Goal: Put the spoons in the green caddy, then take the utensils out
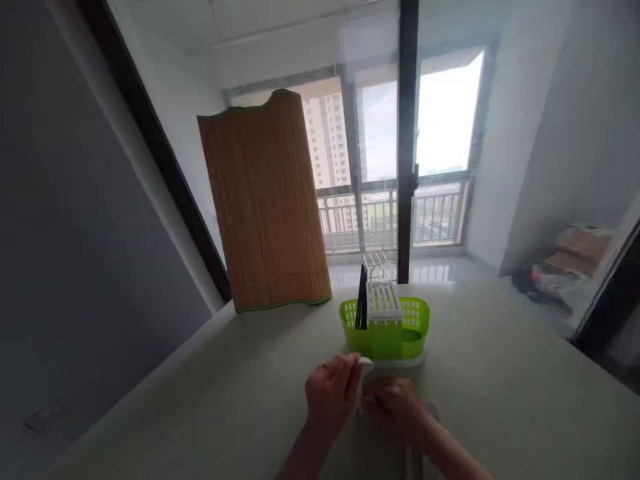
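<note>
The left hand (330, 385) has its grip closed on a white utensil (367, 364), held roughly upright so that its rounded end shows above the fingers. The right hand (393, 401) is low beside it, fingertips bent in at the utensil's lower part; blur and shadow hide whether its grip holds it or merely touches it. Both hands are over the pale table (475, 353), just in front of a green basket (387, 343) with a white base. Black sticks (361, 300) stand in the basket's left side, next to a white rack (384, 300) with slots. Another utensil (432, 408) is by the right forearm, which partly covers it. Farther back on the left, a brown mat (265, 207) with green edging stands curved at the table's far edge, before the window (357, 133).
</note>
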`<state>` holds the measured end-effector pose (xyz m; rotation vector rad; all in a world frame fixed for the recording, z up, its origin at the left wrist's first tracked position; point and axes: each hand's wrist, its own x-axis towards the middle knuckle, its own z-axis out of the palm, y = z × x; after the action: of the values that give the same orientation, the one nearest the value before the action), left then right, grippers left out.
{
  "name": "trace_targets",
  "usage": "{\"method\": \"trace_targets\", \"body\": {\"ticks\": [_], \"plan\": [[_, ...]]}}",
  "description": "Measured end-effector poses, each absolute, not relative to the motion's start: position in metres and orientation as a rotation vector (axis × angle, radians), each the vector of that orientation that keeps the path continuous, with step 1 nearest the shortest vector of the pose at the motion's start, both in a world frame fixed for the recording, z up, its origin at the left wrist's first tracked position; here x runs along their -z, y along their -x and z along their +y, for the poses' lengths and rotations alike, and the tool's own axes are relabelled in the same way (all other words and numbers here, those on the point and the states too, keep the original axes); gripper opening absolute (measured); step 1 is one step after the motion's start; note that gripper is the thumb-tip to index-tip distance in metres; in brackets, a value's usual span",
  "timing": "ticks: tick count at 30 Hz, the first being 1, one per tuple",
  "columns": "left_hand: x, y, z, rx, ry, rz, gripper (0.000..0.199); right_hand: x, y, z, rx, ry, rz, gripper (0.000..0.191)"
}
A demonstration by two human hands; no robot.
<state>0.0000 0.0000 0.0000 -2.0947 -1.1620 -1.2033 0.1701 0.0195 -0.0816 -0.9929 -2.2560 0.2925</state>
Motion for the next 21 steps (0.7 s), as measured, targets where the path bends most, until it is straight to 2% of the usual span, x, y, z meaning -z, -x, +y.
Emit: {"method": "trace_targets", "body": {"ticks": [7,11,17,21], "plan": [[-0.066,0.019,0.036,1.321,1.781,-1.161,0.016,0.071,-0.177,0.017,-0.223,0.965,-2.241,0.016],[-0.091,0.014,0.080,1.209,1.801,-1.332,0.027,0.068,-0.177,0.017,-0.192,0.949,-2.251,0.017],[-0.072,-0.001,0.123,0.735,2.081,-1.734,0.029,0.063,-0.178,0.016,-0.153,0.961,-2.239,0.016],[-0.050,-0.002,0.134,0.639,2.134,-1.836,0.026,0.064,-0.180,0.017,-0.150,0.970,-2.230,0.017]]}}
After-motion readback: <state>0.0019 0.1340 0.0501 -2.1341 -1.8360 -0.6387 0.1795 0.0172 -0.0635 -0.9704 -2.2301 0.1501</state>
